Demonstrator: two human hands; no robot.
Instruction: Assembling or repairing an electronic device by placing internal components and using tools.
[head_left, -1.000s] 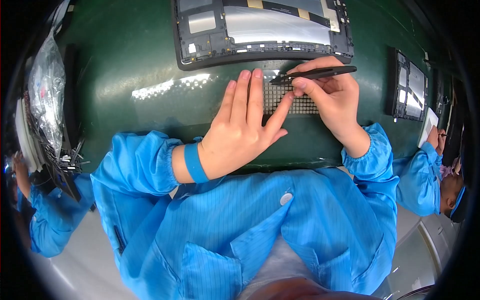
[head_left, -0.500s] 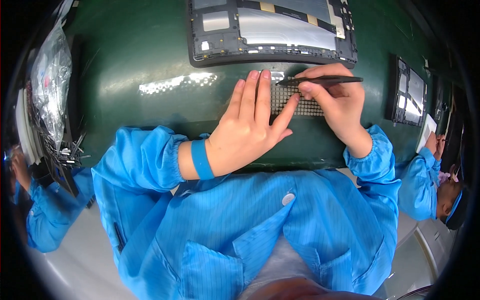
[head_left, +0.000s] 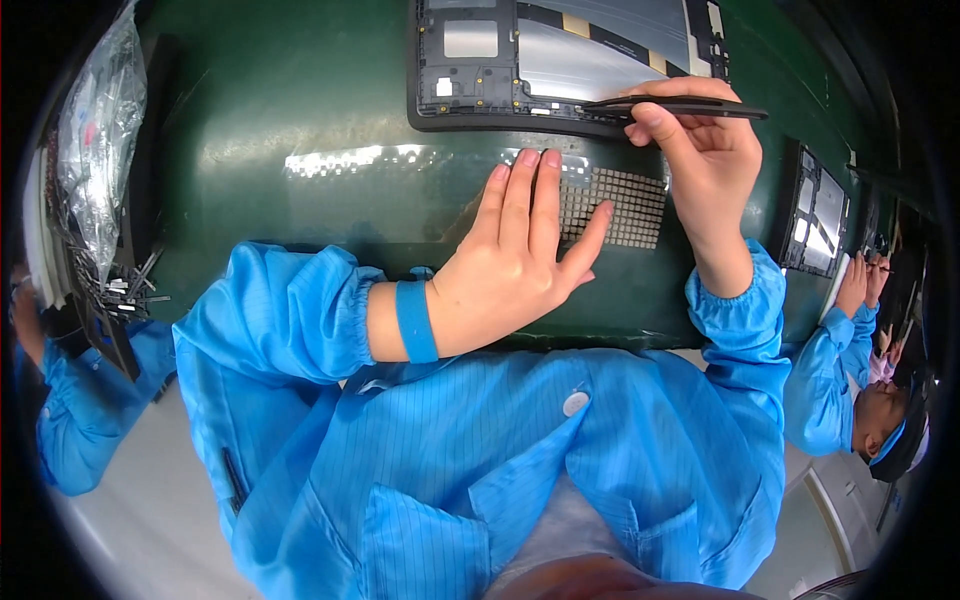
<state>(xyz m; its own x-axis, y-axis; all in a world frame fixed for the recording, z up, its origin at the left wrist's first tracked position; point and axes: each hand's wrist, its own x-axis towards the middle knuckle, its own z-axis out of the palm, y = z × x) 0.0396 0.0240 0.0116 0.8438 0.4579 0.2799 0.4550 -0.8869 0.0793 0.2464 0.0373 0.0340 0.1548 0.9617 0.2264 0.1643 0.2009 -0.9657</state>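
Observation:
Black tweezers point(head_left: 690, 105) are pinched in my right hand point(head_left: 712, 150). Their tips touch or hover just over the near edge of a tablet-like device frame point(head_left: 455, 122), which has a silver inner plate and a dark strip with gold patches. Lying flat, my left hand point(head_left: 520, 250) has its fingers stretched out over the left part of a clear sheet. That sheet carries a grid of small square grey pads point(head_left: 630, 210), with my left thumb and index finger beside and over some of them. Whether the tweezer tips hold a pad is too small to tell.
A second device frame point(head_left: 815, 215) stands at the right on the green table point(head_left: 250, 200). At the left are a clear plastic bag point(head_left: 100, 140) and a pile of small dark strips point(head_left: 128, 290). Co-workers in blue sit at both sides, one with hands point(head_left: 862, 282) at the right.
My right hand has moved the tweezers away from the pad grid, up and to the right, to the device frame's near edge. My left hand stays flat on the sheet.

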